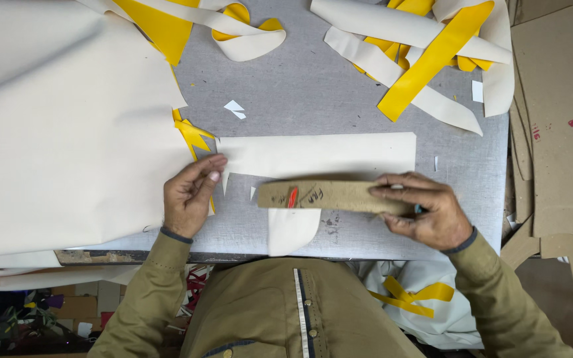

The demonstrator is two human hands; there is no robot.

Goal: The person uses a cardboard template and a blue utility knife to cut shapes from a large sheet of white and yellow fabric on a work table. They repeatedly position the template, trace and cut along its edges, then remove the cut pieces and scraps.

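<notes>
I see the right hand (pixel 426 211) clamped on the right end of a brown cardboard template (pixel 329 196), pinning it flat across a cream sheet piece (pixel 319 156) near the bench's (pixel 339 86) front edge. The left hand (pixel 190 195), fingers loosely curled and holding nothing, presses the sheet's left end, apparently so it stays put. Yellow and cream offcuts (pixel 426 59) litter the far right corner.

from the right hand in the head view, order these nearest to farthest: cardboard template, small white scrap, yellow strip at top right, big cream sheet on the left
1. cardboard template: under the right hand, touching its fingers.
2. yellow strip: above the hand, at the top right.
3. small white scrap: up and to the left, mid-table.
4. big cream sheet: far left.
</notes>
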